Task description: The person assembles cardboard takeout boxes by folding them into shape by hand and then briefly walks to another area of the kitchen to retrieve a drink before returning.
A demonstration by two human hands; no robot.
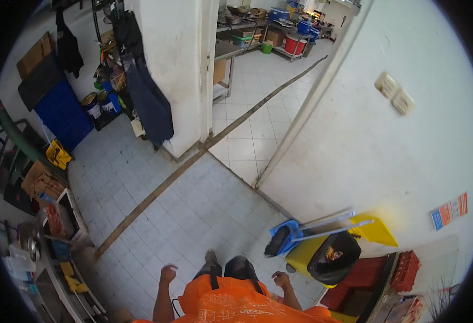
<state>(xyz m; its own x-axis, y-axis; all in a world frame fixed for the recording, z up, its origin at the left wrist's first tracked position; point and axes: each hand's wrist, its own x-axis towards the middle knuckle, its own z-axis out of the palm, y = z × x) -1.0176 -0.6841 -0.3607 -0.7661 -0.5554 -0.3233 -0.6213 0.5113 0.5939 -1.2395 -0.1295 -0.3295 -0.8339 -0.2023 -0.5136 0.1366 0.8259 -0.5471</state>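
Observation:
My left hand [168, 273] hangs beside my body, apart from everything, with thumb and fingers loosely apart and nothing in it. On the other side, my right hand [281, 279] also hangs loose and holds nothing I can see. Between them are my orange shirt [231, 301] and dark trousers, with one shoe [211, 257] on the tiles. Closest to my right hand stands a yellow bin [305, 258] with a black liner. A blue broom and dustpan [284, 237] lean by it, along with a yellow panel [373, 230].
Ahead, a doorway opens onto a room with steel tables [231, 51] and a red tub [294, 45]. A brown strip [155, 198] crosses the tiled floor. Red crates [407, 271] stand at the right wall, a cluttered counter [48, 280] at left. Dark clothing [149, 102] hangs near the doorway.

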